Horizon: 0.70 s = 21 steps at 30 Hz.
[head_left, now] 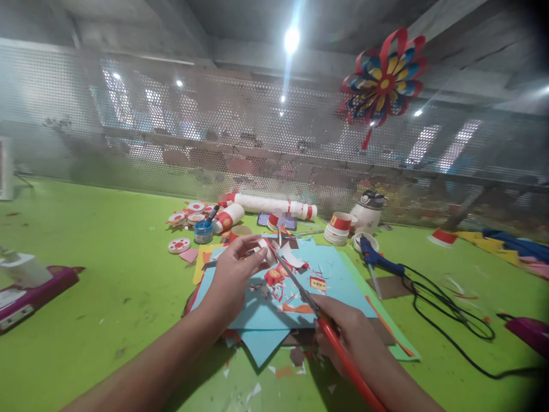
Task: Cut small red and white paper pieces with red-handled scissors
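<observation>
My left hand [235, 273] pinches a small white and red paper piece [268, 252] above the light blue sheets [257, 312]. Red-handled scissors [334, 337] are held in my right hand [345, 329], their blades pointing up and left to the paper piece. The blades reach the paper's right side; whether they touch it is too small to tell. Red, white and orange scraps [277, 274] lie scattered on the blue sheets under the hands, with a small yellow and red label [318, 282] to the right.
Behind the sheets are a blue jar [203, 232], a long white roll [270, 204], paper cups [335, 233] and a white kettle-like container [368, 214]. At right lies a blue glue gun [377, 256] with a looping black cord. A purple power strip [38, 294] sits at left.
</observation>
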### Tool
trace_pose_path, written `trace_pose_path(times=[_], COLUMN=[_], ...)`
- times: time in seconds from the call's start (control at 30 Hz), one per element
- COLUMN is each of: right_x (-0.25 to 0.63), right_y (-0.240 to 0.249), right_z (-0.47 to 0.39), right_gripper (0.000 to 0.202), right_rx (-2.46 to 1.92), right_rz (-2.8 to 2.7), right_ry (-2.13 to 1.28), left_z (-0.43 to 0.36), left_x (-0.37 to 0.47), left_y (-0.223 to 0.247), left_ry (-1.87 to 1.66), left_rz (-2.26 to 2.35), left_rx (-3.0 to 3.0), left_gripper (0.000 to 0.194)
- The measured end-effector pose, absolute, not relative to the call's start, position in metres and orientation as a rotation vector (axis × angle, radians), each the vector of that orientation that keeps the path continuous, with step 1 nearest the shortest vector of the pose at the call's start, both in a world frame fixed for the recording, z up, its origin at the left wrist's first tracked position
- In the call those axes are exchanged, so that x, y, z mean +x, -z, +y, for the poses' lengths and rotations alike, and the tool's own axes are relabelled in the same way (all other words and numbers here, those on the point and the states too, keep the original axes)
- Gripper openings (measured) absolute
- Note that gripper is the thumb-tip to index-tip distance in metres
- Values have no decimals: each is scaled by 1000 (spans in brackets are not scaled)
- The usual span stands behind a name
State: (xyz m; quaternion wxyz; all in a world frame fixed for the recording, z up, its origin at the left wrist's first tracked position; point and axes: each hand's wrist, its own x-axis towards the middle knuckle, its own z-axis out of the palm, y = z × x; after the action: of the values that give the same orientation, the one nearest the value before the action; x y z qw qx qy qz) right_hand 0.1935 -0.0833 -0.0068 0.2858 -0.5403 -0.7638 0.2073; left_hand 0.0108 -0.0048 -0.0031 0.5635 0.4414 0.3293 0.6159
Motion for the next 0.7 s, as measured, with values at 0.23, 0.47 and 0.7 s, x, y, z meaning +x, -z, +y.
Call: trace_pose_path(times=[0.23, 0.47, 0.7], right_x=[194, 193, 189], right_y=[5, 8, 9], right_z=[-86, -86, -89], right_gripper=[28, 30, 21], right_rx=[-1457, -1456, -1408], right_rz=[-2031, -2009, -1904], right_ry=[-575, -529, -802], left_z=[-4, -6, -7], left_x=[9, 11, 12], left_y=[7, 6, 5], left_ry=[-1439, -1461, -1466], left_rz=[784, 781, 759], left_rx=[1088, 1057, 1039], left_gripper=[32, 33, 33])
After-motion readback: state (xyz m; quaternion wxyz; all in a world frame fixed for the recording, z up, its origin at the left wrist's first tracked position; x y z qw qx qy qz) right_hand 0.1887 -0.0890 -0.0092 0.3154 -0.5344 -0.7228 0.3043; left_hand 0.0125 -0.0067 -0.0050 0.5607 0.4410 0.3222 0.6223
